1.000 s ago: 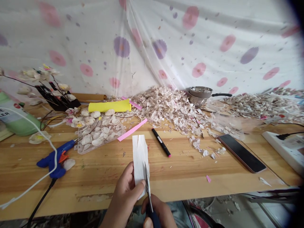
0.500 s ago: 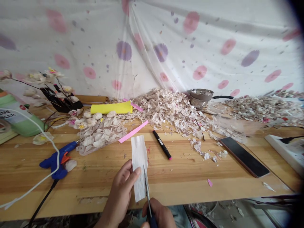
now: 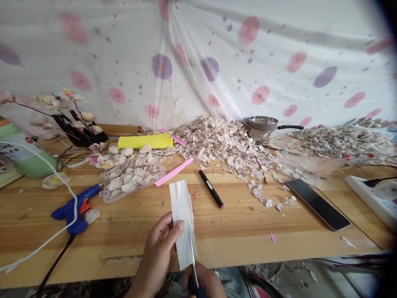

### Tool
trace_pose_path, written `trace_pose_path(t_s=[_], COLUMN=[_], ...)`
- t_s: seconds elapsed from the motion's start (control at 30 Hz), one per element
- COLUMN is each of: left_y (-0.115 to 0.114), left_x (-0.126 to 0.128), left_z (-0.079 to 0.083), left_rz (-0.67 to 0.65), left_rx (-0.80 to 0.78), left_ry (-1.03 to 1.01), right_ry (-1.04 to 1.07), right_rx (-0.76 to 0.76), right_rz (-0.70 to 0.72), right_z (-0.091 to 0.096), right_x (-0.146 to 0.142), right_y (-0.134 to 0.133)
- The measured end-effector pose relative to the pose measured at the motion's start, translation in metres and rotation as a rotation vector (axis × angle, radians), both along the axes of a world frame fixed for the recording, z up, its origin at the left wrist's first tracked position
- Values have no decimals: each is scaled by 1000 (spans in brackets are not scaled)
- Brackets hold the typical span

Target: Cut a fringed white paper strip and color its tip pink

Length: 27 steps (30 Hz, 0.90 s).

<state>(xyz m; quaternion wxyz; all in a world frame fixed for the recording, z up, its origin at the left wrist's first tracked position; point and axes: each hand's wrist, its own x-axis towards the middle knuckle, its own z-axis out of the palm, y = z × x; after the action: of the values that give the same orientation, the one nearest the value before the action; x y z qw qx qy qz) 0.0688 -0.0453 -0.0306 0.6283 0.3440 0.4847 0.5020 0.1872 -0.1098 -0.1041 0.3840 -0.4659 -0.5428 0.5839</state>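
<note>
Lower and nearer the tabletop's front edge than half a second earlier: white crepe paper strip [image 3: 182, 223], now tilted a little more, its near end past that edge; scissors [image 3: 194, 277] lower too, only part of one blade and a bit of dark handle showing at the bottom of the view. Across the back, hanging plastic sheet [image 3: 198, 54] printed with pink and purple flowers. Below it, wooden tabletop [image 3: 124, 219] with big heap of paper petals [image 3: 217, 145] at back centre and second heap [image 3: 341, 142] toward the back right corner. Steel pot [image 3: 259, 128] with black handle between the heaps. Near the right edge, white power strip [image 3: 366, 198], with smartphone [image 3: 318, 205] lying just left of it. At the left edge, green bottle [image 3: 25, 155] and artificial flower stems [image 3: 52, 107]. Left of centre, transparent plastic tray [image 3: 132, 174] of white petals, blue hot glue gun [image 3: 76, 211] beside it, white cable [image 3: 58, 207] running toward the front edge. Toward the back, yellow foam roll [image 3: 144, 140]. Pink paper strip [image 3: 173, 171] and black marker [image 3: 211, 188] just beyond the white strip. Left hand [image 3: 155, 258] pinching the white strip between thumb and fingers; right hand [image 3: 203, 281] curled around the scissors, fingers closed on the handle. Blade gap impossible to tell.
</note>
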Motion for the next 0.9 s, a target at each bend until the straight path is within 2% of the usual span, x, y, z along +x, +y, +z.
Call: trace_pose_path(t_s=[0.2,0.3,0.43,0.63,0.9], left_y=[-6,-5,-1,3,5], left_x=[0,1,2,-1,-2], left_z=[-3,0,5,4,12], left_rz=[-28,31,115,118,239], left_rx=[-12,-36,-27,-34,-73], left_ry=[38,8,-55,-80,-133], right_ry=[23,24,-28,-109,-175], right_rx=[-10,-17,-70,-193,-289], right_rz=[-9,-3,20,107,125], right_z=[0,-3,-20,-47,-61], right_x=[0,2,-5,-17,-7], right_y=[1,-1,4,18,13])
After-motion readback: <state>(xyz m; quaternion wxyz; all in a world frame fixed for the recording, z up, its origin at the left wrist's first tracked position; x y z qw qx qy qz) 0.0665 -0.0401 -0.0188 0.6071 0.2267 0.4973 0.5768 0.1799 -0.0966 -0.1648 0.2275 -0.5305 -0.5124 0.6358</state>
